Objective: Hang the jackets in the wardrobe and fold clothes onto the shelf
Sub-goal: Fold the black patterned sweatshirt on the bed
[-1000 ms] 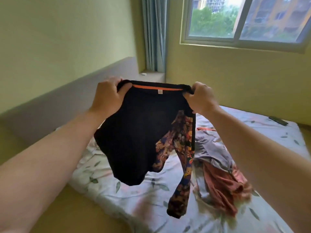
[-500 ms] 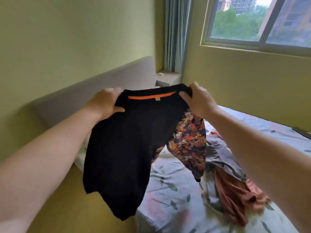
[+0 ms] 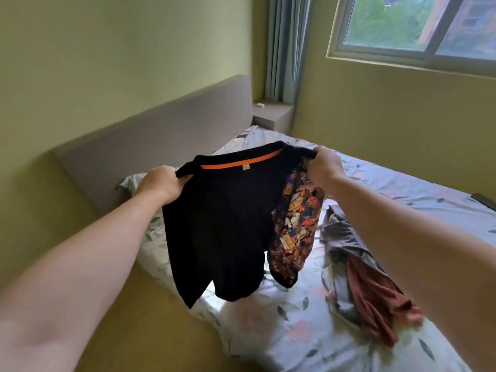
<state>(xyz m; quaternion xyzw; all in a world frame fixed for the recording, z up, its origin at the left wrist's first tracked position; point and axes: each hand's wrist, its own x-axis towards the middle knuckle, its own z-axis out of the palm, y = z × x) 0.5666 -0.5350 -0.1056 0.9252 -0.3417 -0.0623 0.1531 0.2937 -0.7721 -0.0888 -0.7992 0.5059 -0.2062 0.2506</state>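
Fingers point(image 3: 171, 176) of my left hand point(image 3: 158, 185) and right hand point(image 3: 326, 165) pinch the black shirt point(image 3: 222, 224) by its shoulders, cloth hanging below them.

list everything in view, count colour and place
bed: 1, pale sheet with leaf print, fills the right half
headboard: 1, grey, along the left wall
pillow: 1, same print, against the headboard
black shirt: 1, black with orange neck band and a multicoloured sleeve, held up at centre
grey garment: 1, grey, crumpled on the bed right of the shirt
red garment: 1, dusty red, bunched against the grey garment, nearer the camera
dark flat object: 1, black, on the bed at the right edge
curtain: 1, blue-grey, far corner
window: 1, pale frame, upper right
left hand: 1, grips one shoulder of the shirt
right hand: 1, grips the other shoulder
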